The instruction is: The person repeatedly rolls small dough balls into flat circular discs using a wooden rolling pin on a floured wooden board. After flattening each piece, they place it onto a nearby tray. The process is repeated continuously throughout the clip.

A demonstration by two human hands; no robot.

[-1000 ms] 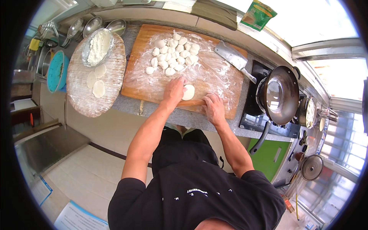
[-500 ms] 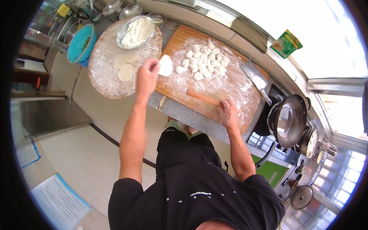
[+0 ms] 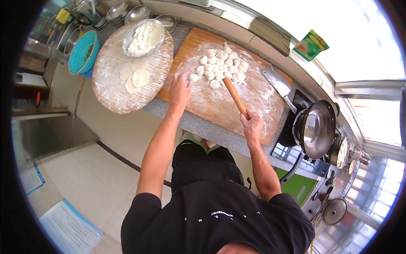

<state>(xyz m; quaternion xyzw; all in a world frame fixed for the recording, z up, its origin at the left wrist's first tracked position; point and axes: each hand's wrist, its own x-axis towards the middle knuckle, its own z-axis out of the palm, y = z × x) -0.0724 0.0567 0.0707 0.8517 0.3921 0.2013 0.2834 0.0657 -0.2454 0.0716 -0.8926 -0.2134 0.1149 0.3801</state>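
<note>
Head view: dough pieces being worked on a floured wooden board.

A rolling pin is gripped at its near end by the right hand, fingers closed round it, and is held slanting across the board toward the heap of dough pieces at the board's far side. The left hand is laid at the board's left edge with fingers loosely spread, its fingertips touching a single dough piece. Left of the board, three flattened wrappers are seen on a round woven tray, with a bowl of flour at the tray's far rim. A cleaver is placed at the board's right edge, and a wok beyond that on the tabletop.
</note>
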